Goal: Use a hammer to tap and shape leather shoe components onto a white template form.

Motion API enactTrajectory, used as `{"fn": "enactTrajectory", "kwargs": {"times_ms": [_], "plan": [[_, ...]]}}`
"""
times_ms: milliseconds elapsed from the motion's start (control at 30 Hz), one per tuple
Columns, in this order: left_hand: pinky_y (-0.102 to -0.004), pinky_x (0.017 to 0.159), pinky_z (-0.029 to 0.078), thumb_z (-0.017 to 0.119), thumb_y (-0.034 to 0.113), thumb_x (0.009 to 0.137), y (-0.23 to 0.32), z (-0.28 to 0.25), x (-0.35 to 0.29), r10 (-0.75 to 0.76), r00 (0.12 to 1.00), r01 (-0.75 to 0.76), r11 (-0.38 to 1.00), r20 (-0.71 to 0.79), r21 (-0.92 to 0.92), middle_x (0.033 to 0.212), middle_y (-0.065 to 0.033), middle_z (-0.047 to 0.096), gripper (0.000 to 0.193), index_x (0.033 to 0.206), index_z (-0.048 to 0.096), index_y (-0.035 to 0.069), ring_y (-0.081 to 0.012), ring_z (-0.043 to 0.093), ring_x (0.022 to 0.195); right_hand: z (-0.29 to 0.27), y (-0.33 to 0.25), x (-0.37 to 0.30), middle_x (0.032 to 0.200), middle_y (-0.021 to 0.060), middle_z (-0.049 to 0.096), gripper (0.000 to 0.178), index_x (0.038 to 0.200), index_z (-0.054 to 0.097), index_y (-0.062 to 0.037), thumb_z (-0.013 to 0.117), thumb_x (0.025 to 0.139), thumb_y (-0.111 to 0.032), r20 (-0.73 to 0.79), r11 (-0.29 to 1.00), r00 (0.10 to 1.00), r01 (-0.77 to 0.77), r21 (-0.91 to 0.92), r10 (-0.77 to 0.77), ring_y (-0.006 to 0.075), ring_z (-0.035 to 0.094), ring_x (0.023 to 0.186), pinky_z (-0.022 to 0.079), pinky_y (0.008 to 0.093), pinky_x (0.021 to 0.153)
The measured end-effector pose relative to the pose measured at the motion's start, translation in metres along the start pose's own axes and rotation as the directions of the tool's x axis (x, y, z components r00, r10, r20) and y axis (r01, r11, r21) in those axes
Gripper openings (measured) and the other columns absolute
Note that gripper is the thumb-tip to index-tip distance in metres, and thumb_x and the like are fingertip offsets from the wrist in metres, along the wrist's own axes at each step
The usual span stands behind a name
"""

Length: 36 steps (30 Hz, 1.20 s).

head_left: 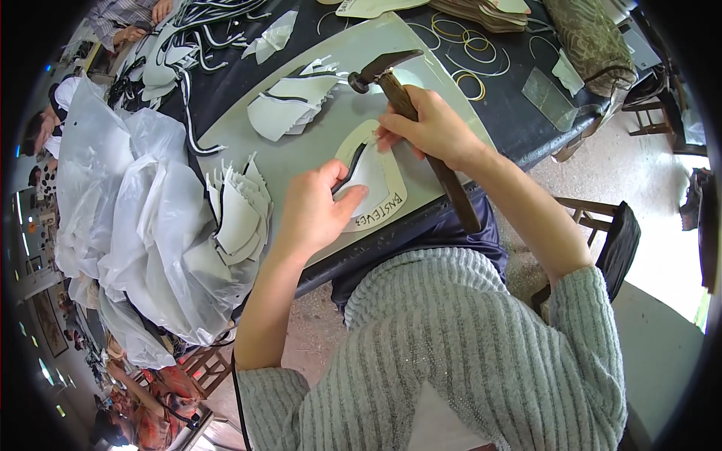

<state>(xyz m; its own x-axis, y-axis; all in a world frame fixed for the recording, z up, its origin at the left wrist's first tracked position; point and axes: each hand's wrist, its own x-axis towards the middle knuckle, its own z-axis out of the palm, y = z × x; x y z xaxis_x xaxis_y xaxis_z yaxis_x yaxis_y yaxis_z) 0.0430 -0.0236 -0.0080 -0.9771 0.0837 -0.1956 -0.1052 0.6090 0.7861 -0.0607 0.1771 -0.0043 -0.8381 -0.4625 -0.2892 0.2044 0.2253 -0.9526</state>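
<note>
My right hand (432, 131) is closed round the wooden handle of a hammer (454, 192). The hammer's dark metal head points up and left, above the board. Its fingertips also reach the upper tip of a white cut piece with a black edging strip (363, 174). My left hand (320, 207) grips that piece's left edge between thumb and fingers. Under the piece lies a cream, rounded template (391, 177) with handwriting on it. Both rest on a grey board (301, 161). The right fingertips partly hide the piece's tip.
Stacks of similar white pieces lie at the board's far side (289, 109) and left (244, 207). Clear plastic bags (143, 218) bulge at left. Black-and-white strips (188, 105), thin rings (470, 49) and a patterned roll (590, 45) lie around. Other people sit nearby; a chair (617, 240) stands right.
</note>
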Motion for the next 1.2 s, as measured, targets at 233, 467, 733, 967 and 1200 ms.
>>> {"fn": "enactTrajectory", "kwargs": {"times_ms": [233,467,733,967,1200], "plan": [[-0.0325,0.055,0.044,0.077,0.016,0.078,0.020,0.001,0.000,0.038,0.997,-0.016,0.949,-0.064,0.314,0.063,-0.0130,0.057,0.027,0.082,0.059,-0.004,-0.0120,0.054,0.056,0.021,0.017,-0.032,0.070,0.0165,0.064,0.034,0.087,0.048,0.0015,0.073,0.081,-0.021,0.061,0.761,0.944,0.299,-0.576,-0.324,0.0319,0.066,0.064,0.050,0.0404,0.059],[-0.0216,0.052,0.040,0.070,0.016,0.092,-0.015,-0.026,-0.012,-0.127,0.985,0.141,0.981,0.114,-0.132,0.068,0.0018,0.063,0.022,0.077,0.063,0.000,-0.0045,0.054,0.058,0.025,0.016,-0.034,0.071,0.0186,0.063,0.035,0.085,0.046,0.0019,0.073,0.078,-0.019,0.075,0.752,0.970,0.226,-0.619,-0.230,0.0369,0.065,0.069,0.050,0.0428,0.066],[-0.0217,0.050,0.043,0.070,0.011,0.089,-0.019,-0.034,-0.009,-0.164,0.966,0.192,0.973,0.198,-0.131,0.066,-0.0023,0.065,0.017,0.079,0.063,-0.001,-0.0069,0.060,0.056,0.030,0.015,-0.029,0.068,0.0173,0.062,0.034,0.084,0.046,0.0022,0.073,0.078,-0.017,0.073,0.768,0.967,0.239,-0.593,-0.244,0.0357,0.065,0.066,0.050,0.0415,0.065],[-0.0333,0.052,0.045,0.072,0.015,0.081,0.005,-0.027,0.003,-0.024,0.989,0.003,0.989,0.143,0.146,0.060,-0.0096,0.063,0.021,0.070,0.061,0.001,-0.0181,0.061,0.054,0.017,0.013,-0.037,0.071,0.0199,0.063,0.032,0.089,0.049,0.0032,0.071,0.079,-0.018,-0.010,0.712,0.962,0.196,-0.674,-0.274,0.0392,0.066,0.067,0.051,0.0454,0.060],[-0.0430,0.063,0.049,0.076,0.019,0.075,0.022,-0.037,-0.016,-0.118,0.993,0.101,0.869,0.004,0.484,0.073,-0.0176,0.065,0.026,0.076,0.061,-0.002,-0.0310,0.063,0.067,0.050,0.025,-0.018,0.077,0.0228,0.067,0.035,0.106,0.046,0.0065,0.064,0.083,-0.013,0.111,0.728,0.967,0.247,-0.640,-0.230,0.0420,0.068,0.075,0.055,0.0484,0.067]]}}
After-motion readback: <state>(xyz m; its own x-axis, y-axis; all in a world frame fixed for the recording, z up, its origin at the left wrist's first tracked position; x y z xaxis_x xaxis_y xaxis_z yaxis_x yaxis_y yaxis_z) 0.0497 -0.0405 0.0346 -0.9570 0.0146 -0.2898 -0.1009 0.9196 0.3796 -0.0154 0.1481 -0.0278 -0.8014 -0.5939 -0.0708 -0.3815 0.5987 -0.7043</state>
